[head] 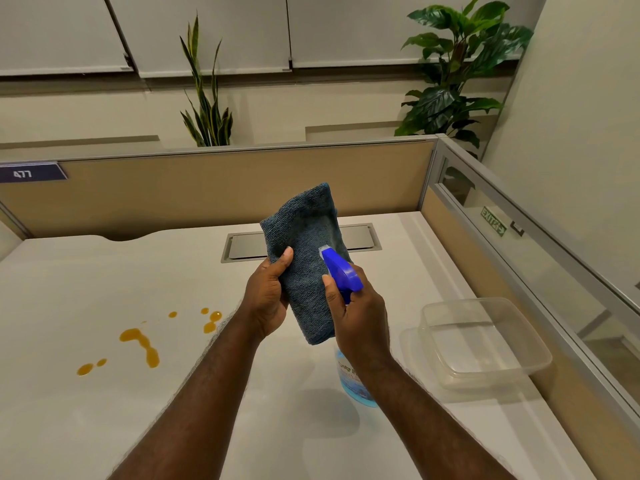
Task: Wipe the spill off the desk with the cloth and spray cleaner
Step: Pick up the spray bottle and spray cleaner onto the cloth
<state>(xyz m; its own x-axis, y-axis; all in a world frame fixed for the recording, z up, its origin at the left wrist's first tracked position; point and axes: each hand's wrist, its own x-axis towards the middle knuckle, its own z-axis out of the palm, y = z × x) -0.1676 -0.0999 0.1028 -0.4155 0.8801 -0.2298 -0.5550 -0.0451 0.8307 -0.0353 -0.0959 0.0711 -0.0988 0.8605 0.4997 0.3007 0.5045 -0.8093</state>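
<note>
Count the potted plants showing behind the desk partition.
2. A spiky striped-leaf plant rises behind the partition's middle; a broad-leaf plant stands behind its right corner. Their pots are hidden.

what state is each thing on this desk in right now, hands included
cloth: folded, held up off the desk
left hand: gripping the cloth
spray bottle: lifted, nozzle aimed at the cloth
right hand: wrapped around the bottle neck, finger on the trigger
spill: orange drops on the desk, not yet wiped
desk: white, wet only at the spill
plastic container: clear, open, looks empty
cable hatch: lid closed
</note>
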